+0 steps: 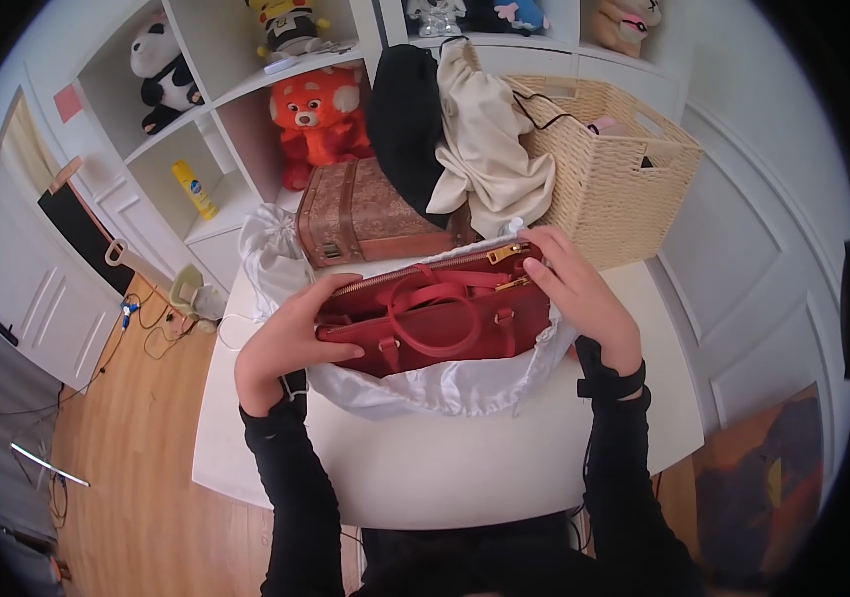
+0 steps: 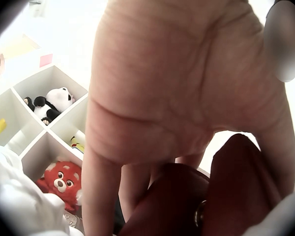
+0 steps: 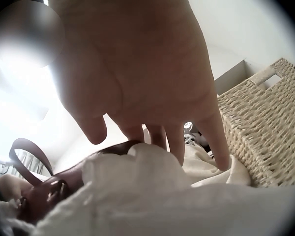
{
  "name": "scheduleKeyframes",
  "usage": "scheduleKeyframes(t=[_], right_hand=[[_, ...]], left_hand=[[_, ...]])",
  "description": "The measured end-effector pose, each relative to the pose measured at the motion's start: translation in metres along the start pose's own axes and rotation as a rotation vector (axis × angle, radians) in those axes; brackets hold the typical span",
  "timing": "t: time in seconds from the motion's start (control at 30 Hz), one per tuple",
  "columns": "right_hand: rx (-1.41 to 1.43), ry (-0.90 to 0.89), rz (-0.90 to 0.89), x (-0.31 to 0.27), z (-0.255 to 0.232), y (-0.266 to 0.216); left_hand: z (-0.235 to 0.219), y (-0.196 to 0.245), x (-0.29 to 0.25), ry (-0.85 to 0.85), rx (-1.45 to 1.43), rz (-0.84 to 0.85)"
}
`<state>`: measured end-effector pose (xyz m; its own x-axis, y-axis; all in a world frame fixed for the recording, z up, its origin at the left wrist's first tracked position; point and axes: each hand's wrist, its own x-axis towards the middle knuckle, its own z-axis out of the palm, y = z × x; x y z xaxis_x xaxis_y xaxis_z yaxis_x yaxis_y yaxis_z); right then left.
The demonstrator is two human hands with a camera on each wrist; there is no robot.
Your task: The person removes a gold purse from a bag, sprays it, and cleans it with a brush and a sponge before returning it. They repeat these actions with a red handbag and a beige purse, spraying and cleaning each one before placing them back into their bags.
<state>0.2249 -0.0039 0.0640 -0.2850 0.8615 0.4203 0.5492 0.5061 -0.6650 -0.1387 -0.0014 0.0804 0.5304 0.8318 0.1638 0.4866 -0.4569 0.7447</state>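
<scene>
A red handbag [image 1: 435, 333] sits inside a white satin dust bag [image 1: 395, 391] on the white table. Its two round handles stand up between gold zippers. My left hand [image 1: 291, 333] spans the bag's left end, thumb on the front side and fingers over the back edge. At the right end is my right hand [image 1: 584, 294], its fingers extended at the back rim beside a gold zipper end, thumb close to the top. In the right wrist view the white cloth [image 3: 132, 182] covers part of the handbag [image 3: 44, 196] below the straight fingers.
A brown patterned chest [image 1: 335, 214] stands behind the bag, with a black cloth [image 1: 405, 129] and cream cloth bag [image 1: 485, 149] draped over it. A woven basket [image 1: 634, 179] is at the back right. White bunched fabric [image 1: 271, 254] lies left. Shelves hold plush toys, including a red one [image 1: 316, 119].
</scene>
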Motion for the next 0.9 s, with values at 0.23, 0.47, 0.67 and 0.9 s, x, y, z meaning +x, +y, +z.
scheduleKeyframes(t=[0.23,0.47,0.67,0.9], right_hand=[[0.282,-0.14,0.306,0.004,-0.008,0.027],[-0.386,-0.001,-0.257,0.002,0.004,-0.011],[-0.544,0.035,-0.356,0.001,0.049,-0.043],[-0.439,0.38,-0.485,0.003,0.046,-0.03]], left_hand=[[-0.001,-0.002,0.003,-0.034,-0.046,-0.027],[0.002,0.006,0.004,0.001,0.023,0.045],[0.015,0.037,-0.006,0.001,0.231,0.091],[0.018,0.04,0.002,0.12,0.065,0.158]])
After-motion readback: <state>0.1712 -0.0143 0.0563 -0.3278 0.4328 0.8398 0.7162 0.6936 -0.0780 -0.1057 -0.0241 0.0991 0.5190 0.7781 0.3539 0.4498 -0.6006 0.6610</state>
